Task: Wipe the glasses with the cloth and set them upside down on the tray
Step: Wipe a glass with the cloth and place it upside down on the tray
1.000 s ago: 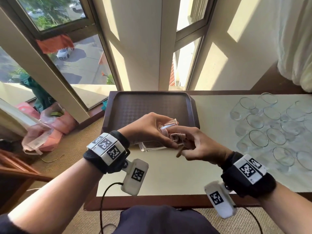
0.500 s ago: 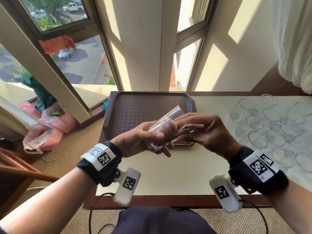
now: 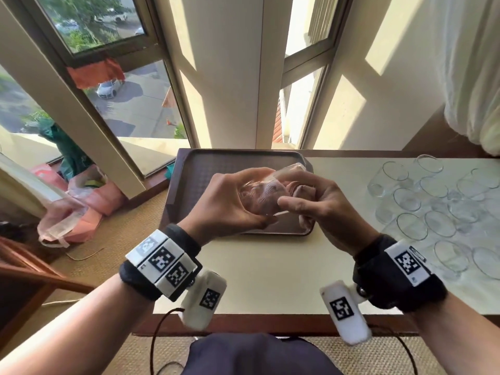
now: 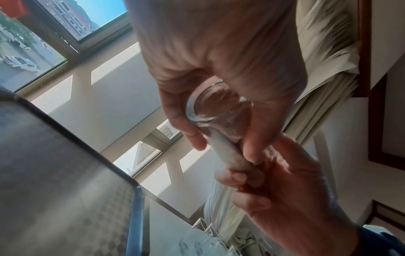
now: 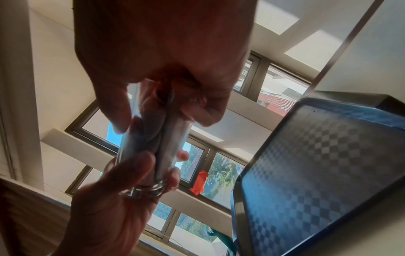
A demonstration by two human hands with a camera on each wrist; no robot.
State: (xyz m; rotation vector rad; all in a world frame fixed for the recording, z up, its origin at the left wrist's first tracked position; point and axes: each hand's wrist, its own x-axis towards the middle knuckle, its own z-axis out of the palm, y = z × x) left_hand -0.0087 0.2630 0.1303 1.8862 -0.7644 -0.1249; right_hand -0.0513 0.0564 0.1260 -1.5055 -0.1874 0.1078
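My left hand (image 3: 243, 204) grips a clear glass (image 3: 261, 197) by its base end, lying sideways above the near edge of the dark tray (image 3: 230, 163). A pinkish-brown cloth (image 3: 272, 189) is stuffed inside the glass. My right hand (image 3: 311, 201) holds the cloth, with fingers pushed into the mouth and the thumb lying along the outside wall. The left wrist view shows the thick glass base (image 4: 210, 112) between my left fingers and the right hand (image 4: 285, 181) beyond it. From the right wrist, the glass (image 5: 151, 138) runs down to my left hand (image 5: 109, 199).
Several more clear glasses (image 3: 433, 209) stand upright on the pale table (image 3: 270, 280) to the right. The tray (image 5: 317, 164) has nothing on it. Windows and a wall rise behind the table; a curtain (image 3: 476, 77) hangs at far right. Bags (image 3: 81, 201) lie on the floor at left.
Both hands have risen from the table's front to above the tray's near edge. The glass has turned sideways in my left hand and the right fingers with the cloth sit deeper inside.
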